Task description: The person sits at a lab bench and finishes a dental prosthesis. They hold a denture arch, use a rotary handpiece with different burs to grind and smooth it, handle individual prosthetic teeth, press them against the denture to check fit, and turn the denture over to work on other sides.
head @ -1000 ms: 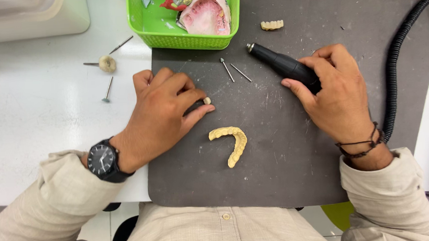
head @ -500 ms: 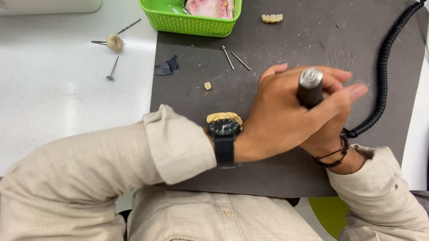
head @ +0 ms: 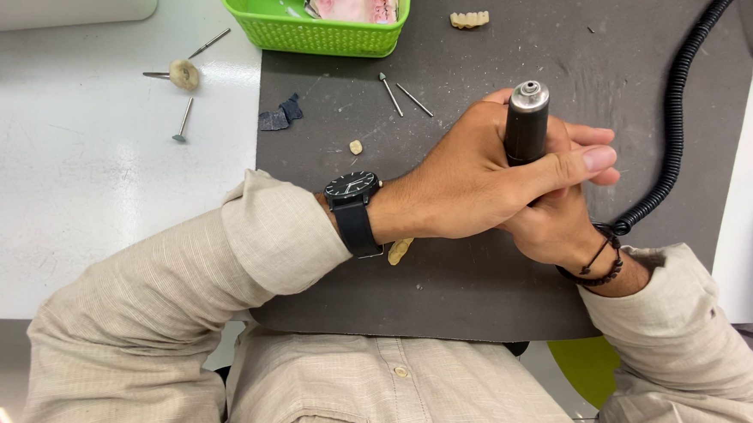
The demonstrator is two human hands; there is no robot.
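Black rotary handpiece (head: 525, 131) with silver tip, upright, coiled cable (head: 676, 110) trailing, fingers of left hand (head: 478, 185) and right hand (head: 558, 228) wrapped around it.

Light beige shirt, watch and wrist bands

The long sleeves are pale beige with thin lines, and the shirt has small buttons down the front. A black watch (head: 355, 206) sits just behind the left hand (head: 478, 180). Dark cord bands (head: 598, 264) circle the wrist behind the right hand (head: 557, 223).
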